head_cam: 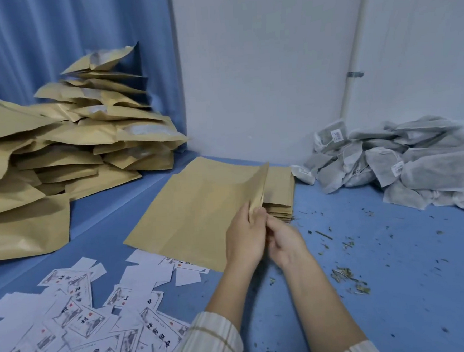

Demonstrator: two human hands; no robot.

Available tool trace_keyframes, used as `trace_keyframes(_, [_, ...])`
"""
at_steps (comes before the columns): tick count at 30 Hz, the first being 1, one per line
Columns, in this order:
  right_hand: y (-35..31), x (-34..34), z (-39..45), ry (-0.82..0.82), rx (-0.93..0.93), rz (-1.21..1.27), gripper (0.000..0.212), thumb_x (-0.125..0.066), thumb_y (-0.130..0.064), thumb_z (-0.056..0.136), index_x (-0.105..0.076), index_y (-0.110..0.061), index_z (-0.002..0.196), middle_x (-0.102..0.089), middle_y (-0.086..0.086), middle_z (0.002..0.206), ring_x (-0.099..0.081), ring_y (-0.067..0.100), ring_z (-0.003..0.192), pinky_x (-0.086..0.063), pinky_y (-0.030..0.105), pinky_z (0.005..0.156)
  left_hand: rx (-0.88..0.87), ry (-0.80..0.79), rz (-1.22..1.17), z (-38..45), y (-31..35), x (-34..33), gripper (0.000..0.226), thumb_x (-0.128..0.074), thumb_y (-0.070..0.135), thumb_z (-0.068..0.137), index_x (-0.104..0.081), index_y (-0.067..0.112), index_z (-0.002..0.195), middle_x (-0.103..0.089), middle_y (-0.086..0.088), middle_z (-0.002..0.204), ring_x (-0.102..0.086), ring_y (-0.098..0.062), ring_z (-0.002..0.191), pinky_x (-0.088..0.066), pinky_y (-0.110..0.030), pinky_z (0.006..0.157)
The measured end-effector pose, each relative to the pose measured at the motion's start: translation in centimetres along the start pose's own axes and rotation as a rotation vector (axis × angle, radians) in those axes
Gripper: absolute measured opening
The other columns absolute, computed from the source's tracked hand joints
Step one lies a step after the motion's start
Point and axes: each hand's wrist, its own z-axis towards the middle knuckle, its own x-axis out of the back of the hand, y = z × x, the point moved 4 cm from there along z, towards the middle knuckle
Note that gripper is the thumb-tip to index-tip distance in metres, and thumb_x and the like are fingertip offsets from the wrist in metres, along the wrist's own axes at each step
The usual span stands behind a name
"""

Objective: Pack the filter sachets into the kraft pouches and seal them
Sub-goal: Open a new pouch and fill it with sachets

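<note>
Both hands, left hand and right hand, pinch the near corner of a flat kraft pouch with curled fingers above the blue worktop, filter sachets heaped far right.

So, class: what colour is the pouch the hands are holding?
Plain kraft brown pouch, unprinted; the head view shows it.

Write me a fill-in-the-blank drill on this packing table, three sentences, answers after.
1. Both hands, left hand and right hand, pinch the edge of a kraft ____.
2. The grey filter sachets are heaped on the ____ side of the table.
3. The printed paper labels lie scattered at the near ____.

Answers: pouch; right; left
</note>
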Motion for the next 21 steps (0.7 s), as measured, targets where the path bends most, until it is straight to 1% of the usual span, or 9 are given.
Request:
trace_keyframes(2, [0.4, 0.0, 0.1, 0.025, -0.026, -0.052, 0.005, -0.068, -0.010, 0.081, -0.071, -0.007, 0.078, -0.073, 0.006, 0.074, -0.070, 0.013, 0.067, -0.056, 0.025, 0.060, -0.002, 0.051, -0.018, -0.3, -0.1, -0.3, 0.025, -0.050, 0.036, 0.093, -0.060, 0.016, 0.104, -0.068, -0.004, 0.098, -0.060, -0.025, 0.099, -0.045, -0.032, 0.081])
trace_keyframes(5, [0.7, -0.1, 0.1, 0.023, -0.065, -0.072, 0.008, -0.068, -0.014, 0.081, -0.072, -0.010, 0.074, -0.073, 0.004, 0.074, -0.070, 0.011, 0.067, -0.055, 0.025, 0.063, 0.081, 0.145, -0.100, 0.0, -0.5, 0.1, 0.030, -0.056, 0.040, 0.090, -0.064, 0.020, 0.111, -0.068, 0.005, 0.095, -0.061, -0.018, 0.096, -0.046, -0.029, 0.083])
trace_keyframes(8, [1.4, -0.6, -0.2, -0.033, -0.130, -0.006, 0.012, -0.065, -0.020, 0.083, -0.074, -0.012, 0.080, -0.074, 0.003, 0.081, -0.069, 0.011, 0.075, -0.054, 0.024, 0.067, 0.158, 0.188, -0.278, 0.3, -1.1, 0.1, 0.023, -0.064, 0.040, 0.085, -0.069, 0.024, 0.101, -0.069, 0.011, 0.088, -0.064, -0.014, 0.092, -0.049, -0.032, 0.086])
trace_keyframes(10, [2.0, -1.0, -0.1, -0.046, -0.135, 0.060, 0.018, -0.061, -0.024, 0.087, -0.071, -0.012, 0.095, -0.073, 0.002, 0.089, -0.067, 0.011, 0.086, -0.052, 0.024, 0.076, 0.161, 0.184, -0.328, 0.2, -1.5, -0.2, 0.020, -0.063, 0.040, 0.086, -0.070, 0.025, 0.097, -0.071, 0.009, 0.089, -0.065, -0.012, 0.090, -0.050, -0.036, 0.088])
trace_keyframes(12, [2.6, -1.2, -0.1, -0.064, -0.146, 0.198, 0.023, -0.057, -0.026, 0.090, -0.069, -0.011, 0.103, -0.072, 0.002, 0.093, -0.066, 0.013, 0.091, -0.051, 0.025, 0.078, 0.145, 0.180, -0.326, 0.1, -1.9, -0.5, 0.021, -0.061, 0.039, 0.088, -0.070, 0.027, 0.103, -0.071, 0.010, 0.095, -0.064, -0.009, 0.095, -0.049, -0.037, 0.092])
trace_keyframes(15, [2.9, -1.4, -0.3, -0.097, -0.149, 0.300, 0.022, -0.054, -0.024, 0.092, -0.069, -0.009, 0.098, -0.072, 0.002, 0.087, -0.068, 0.013, 0.081, -0.055, 0.024, 0.069, 0.096, 0.187, -0.250, 0.0, -2.0, -0.8, 0.031, -0.060, 0.039, 0.089, -0.065, 0.027, 0.118, -0.067, 0.016, 0.110, -0.060, -0.002, 0.102, -0.045, -0.022, 0.094])
trace_keyframes(17, [2.4, -0.9, -0.3, -0.030, -0.043, 0.099, 0.016, -0.058, -0.019, 0.090, -0.070, -0.010, 0.084, -0.069, 0.002, 0.075, -0.066, 0.013, 0.068, -0.053, 0.024, 0.060, 0.016, 0.254, -0.123, -0.2, -1.6, -0.6, 0.029, -0.056, 0.037, 0.093, -0.066, 0.021, 0.114, -0.067, 0.014, 0.102, -0.057, 0.000, 0.089, -0.038, -0.004, 0.074])
trace_keyframes(19, [1.3, -0.4, -0.3, 0.092, 0.177, -0.269, 0.021, -0.058, -0.017, 0.091, -0.065, -0.012, 0.071, -0.063, 0.001, 0.065, -0.059, 0.013, 0.061, -0.047, 0.024, 0.055, -0.106, 0.360, 0.076, -0.7, -1.1, -0.2, 0.027, -0.050, 0.031, 0.097, -0.066, 0.010, 0.098, -0.070, -0.001, 0.085, -0.055, -0.009, 0.070, -0.038, -0.014, 0.061])
trace_keyframes(21, [0.2, -0.3, -0.5, 0.189, 0.362, -0.612, 0.020, -0.053, -0.023, 0.094, -0.061, -0.014, 0.078, -0.064, -0.002, 0.070, -0.059, 0.011, 0.066, -0.045, 0.019, 0.058, -0.186, 0.424, 0.261, -1.1, -0.8, 0.2, 0.029, -0.046, 0.024, 0.099, -0.063, 0.004, 0.087, -0.065, -0.011, 0.071, -0.055, -0.022, 0.061, -0.040, -0.030, 0.058])
